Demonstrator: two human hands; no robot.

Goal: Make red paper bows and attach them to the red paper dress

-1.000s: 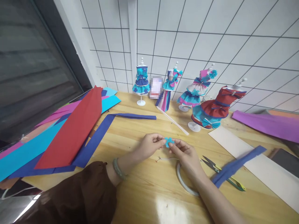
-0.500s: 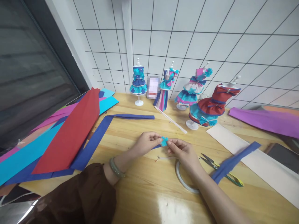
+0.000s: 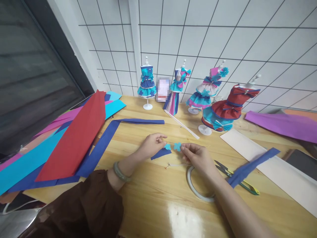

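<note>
Two small turquoise paper flowers are apart, one at each hand. My left hand (image 3: 152,146) has the left paper flower (image 3: 167,146) at its thumb tip, with the index finger raised away; the grip behind it is partly hidden. My right hand (image 3: 195,153) pinches the right paper flower (image 3: 177,146) by its edge between thumb and fingers. Under the left flower, a dark blue paper piece (image 3: 159,154) lies on the table. A roll of white tape (image 3: 190,185) rests below my right hand, partly covered by the forearm. Small pins (image 3: 168,165) lie between the hands.
Scissors (image 3: 247,188) lie at right under a blue strip (image 3: 254,167), beside a long cream sheet (image 3: 267,173). Several dressed mini mannequins (image 3: 232,102) stand along the tiled wall, with a phone (image 3: 162,90) among them. Coloured paper sheets (image 3: 74,138) pile up at left.
The turquoise flower shape between my hands now shows as two separate flowers. My hands have moved slightly apart, and more of the blue piece below shows.
</note>
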